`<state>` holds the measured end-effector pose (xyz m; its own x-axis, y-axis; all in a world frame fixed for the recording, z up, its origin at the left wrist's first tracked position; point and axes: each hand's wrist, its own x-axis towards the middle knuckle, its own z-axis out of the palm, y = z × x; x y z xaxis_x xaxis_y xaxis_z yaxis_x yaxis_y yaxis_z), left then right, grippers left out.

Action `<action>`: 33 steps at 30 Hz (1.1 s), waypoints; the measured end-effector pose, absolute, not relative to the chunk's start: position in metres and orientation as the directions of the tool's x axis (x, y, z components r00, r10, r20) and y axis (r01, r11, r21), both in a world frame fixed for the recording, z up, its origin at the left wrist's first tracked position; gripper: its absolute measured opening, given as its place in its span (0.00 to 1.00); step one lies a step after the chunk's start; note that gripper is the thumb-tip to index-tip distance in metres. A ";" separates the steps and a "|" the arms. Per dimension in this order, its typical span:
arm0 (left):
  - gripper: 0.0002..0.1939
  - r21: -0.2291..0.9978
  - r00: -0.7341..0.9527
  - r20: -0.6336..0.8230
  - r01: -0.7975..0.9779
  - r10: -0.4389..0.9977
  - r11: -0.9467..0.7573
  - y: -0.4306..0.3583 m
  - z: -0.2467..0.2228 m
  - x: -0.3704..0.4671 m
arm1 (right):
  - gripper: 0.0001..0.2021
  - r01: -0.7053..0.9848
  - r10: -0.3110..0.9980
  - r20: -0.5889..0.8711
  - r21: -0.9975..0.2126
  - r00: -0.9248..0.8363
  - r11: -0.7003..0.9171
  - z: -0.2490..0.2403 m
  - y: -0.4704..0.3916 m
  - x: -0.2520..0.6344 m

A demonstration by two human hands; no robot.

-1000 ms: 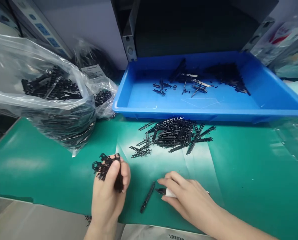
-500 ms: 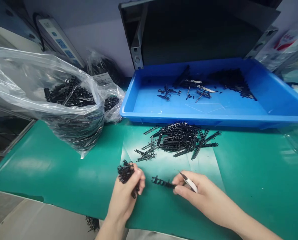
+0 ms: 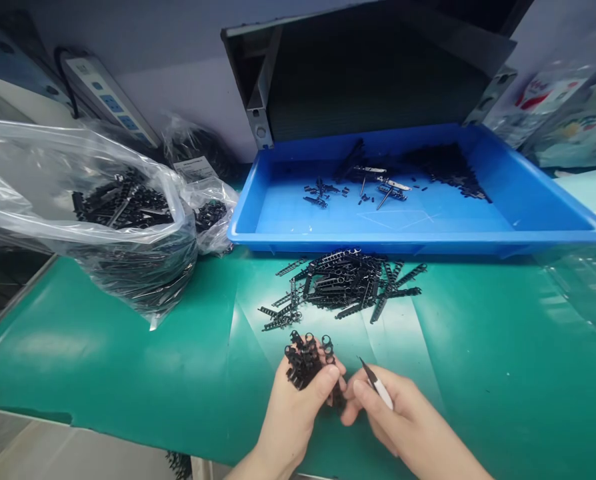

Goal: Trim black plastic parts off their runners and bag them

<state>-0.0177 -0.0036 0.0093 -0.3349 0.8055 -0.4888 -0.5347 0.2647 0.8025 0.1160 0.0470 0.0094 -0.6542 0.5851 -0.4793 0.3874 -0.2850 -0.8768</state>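
two hands are held close together over the near middle of the green table point(image 3: 128, 387). in the left hand point(image 3: 295, 407) a bundle of black strips point(image 3: 303, 367) is enclosed by curled fingers and thumb, ringed ends up, seemingly so that many pieces can be kept together in one fist. one more strip point(image 3: 327, 348) is stood at the bundle's right side, just beside the left thumb. in the right hand point(image 3: 398, 408) a pointed white-handled tool point(image 3: 382, 392) is tucked narrowly by the thumb, its tip aimed far and left, probably so that the fingertips are left free. whether that strip's lower end is also pinched by them cannot be made out.

just beyond the hands a loose pile point(image 3: 345, 283) of strips is spread, perhaps for a short reach. farther off, a blue tray point(image 3: 423, 239) is set: small black pieces point(image 3: 321, 193) are scattered at its left, pale-handled tools point(image 3: 398, 185) are laid near the middle, and a dark heap point(image 3: 448, 167) is massed at far right. at left, a large clear bag point(image 3: 103, 233) is left gaping, black parts point(image 3: 123, 203) held inside; by the tray, a smaller bag point(image 3: 203, 190) is similarly stocked.
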 end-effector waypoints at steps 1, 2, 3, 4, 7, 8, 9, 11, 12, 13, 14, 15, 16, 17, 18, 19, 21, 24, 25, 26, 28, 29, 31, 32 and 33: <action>0.15 0.817 -0.323 -0.485 -0.499 0.812 0.289 -0.003 0.009 -0.019 | 0.21 0.424 0.625 -0.434 -0.888 -0.649 -0.176 0.012 0.050 0.119; 0.16 0.827 -0.307 -0.485 -0.464 0.819 0.316 -0.003 0.010 -0.019 | 0.18 0.458 0.660 -0.383 -0.886 -0.646 -0.065 0.015 0.054 0.122; 0.16 0.832 -0.290 -0.488 -0.439 0.823 0.339 -0.003 0.010 -0.020 | 0.16 0.482 0.685 -0.325 -0.875 -0.652 0.043 0.017 0.057 0.125; 0.16 0.833 -0.279 -0.493 -0.425 0.824 0.354 -0.002 0.010 -0.020 | 0.15 0.492 0.693 -0.269 -0.859 -0.669 0.142 0.020 0.059 0.127; 0.17 0.835 -0.262 -0.494 -0.409 0.829 0.368 -0.002 0.012 -0.020 | 0.17 0.476 0.646 -0.131 -0.786 -0.752 0.395 0.024 0.064 0.131; 0.17 0.833 -0.256 -0.496 -0.408 0.830 0.373 -0.001 0.012 -0.020 | 0.18 0.467 0.620 -0.106 -0.759 -0.777 0.455 0.024 0.064 0.131; 0.17 0.832 -0.247 -0.499 -0.406 0.831 0.379 -0.001 0.012 -0.020 | 0.18 0.462 0.598 -0.095 -0.733 -0.796 0.498 0.024 0.065 0.131; 0.17 0.828 -0.227 -0.505 -0.401 0.832 0.393 -0.002 0.012 -0.020 | 0.18 0.462 0.572 -0.085 -0.691 -0.816 0.555 0.025 0.067 0.130; 0.17 0.826 -0.222 -0.508 -0.399 0.832 0.398 -0.002 0.012 -0.021 | 0.18 0.461 0.563 -0.082 -0.677 -0.822 0.574 0.025 0.067 0.129; 0.16 0.826 -0.220 -0.509 -0.396 0.832 0.401 -0.002 0.012 -0.021 | 0.18 0.455 0.554 -0.076 -0.668 -0.829 0.589 0.026 0.068 0.129; 0.16 0.826 -0.219 -0.511 -0.392 0.831 0.404 -0.003 0.012 -0.022 | 0.18 0.448 0.544 -0.076 -0.666 -0.836 0.596 0.026 0.069 0.129; 0.16 0.827 -0.219 -0.512 -0.386 0.831 0.408 -0.003 0.012 -0.023 | 0.17 0.444 0.537 -0.075 -0.665 -0.840 0.601 0.026 0.069 0.128; 0.16 0.829 -0.218 -0.513 -0.377 0.830 0.413 -0.003 0.012 -0.023 | 0.18 0.439 0.534 -0.071 -0.665 -0.842 0.604 0.026 0.069 0.128; 0.15 0.830 -0.216 -0.515 -0.367 0.830 0.420 -0.003 0.012 -0.023 | 0.18 0.438 0.536 -0.067 -0.665 -0.842 0.605 0.026 0.069 0.128; 0.15 0.832 -0.213 -0.516 -0.356 0.830 0.426 -0.002 0.012 -0.024 | 0.18 0.436 0.538 -0.059 -0.664 -0.841 0.608 0.025 0.068 0.128; 0.14 0.833 -0.212 -0.517 -0.347 0.829 0.431 -0.002 0.012 -0.023 | 0.18 0.437 0.543 -0.050 -0.658 -0.838 0.613 0.025 0.068 0.128; 0.12 0.836 -0.217 -0.518 -0.334 0.827 0.435 -0.001 0.011 -0.023 | 0.18 0.440 0.556 -0.023 -0.637 -0.831 0.632 0.023 0.066 0.128; 0.09 0.844 -0.231 -0.511 -0.319 0.828 0.432 -0.001 0.008 -0.023 | 0.19 0.442 0.570 0.017 -0.613 -0.822 0.655 0.022 0.063 0.128; 0.09 0.845 -0.228 -0.511 -0.311 0.829 0.435 0.000 0.006 -0.024 | 0.19 0.440 0.576 0.028 -0.615 -0.817 0.655 0.021 0.062 0.127; 0.08 0.845 -0.222 -0.511 -0.303 0.830 0.440 0.000 0.004 -0.024 | 0.19 0.436 0.581 0.038 -0.622 -0.813 0.651 0.021 0.062 0.127; 0.09 0.845 -0.212 -0.515 -0.288 0.831 0.450 0.000 0.002 -0.025 | 0.19 0.430 0.594 0.053 -0.638 -0.803 0.639 0.019 0.061 0.125; 0.09 0.847 -0.210 -0.514 -0.281 0.832 0.452 -0.001 0.001 -0.025 | 0.19 0.428 0.599 0.059 -0.645 -0.798 0.633 0.019 0.060 0.124; 0.11 0.853 -0.225 -0.507 -0.271 0.832 0.446 -0.001 0.000 -0.024 | 0.19 0.425 0.610 0.075 -0.650 -0.789 0.630 0.017 0.059 0.123; 0.12 0.857 -0.237 -0.501 -0.269 0.832 0.439 -0.002 0.001 -0.023 | 0.19 0.424 0.617 0.088 -0.649 -0.782 0.631 0.016 0.059 0.123; 0.13 0.861 -0.249 -0.496 -0.270 0.832 0.432 -0.002 0.002 -0.022 | 0.19 0.425 0.625 0.103 -0.647 -0.774 0.633 0.014 0.058 0.123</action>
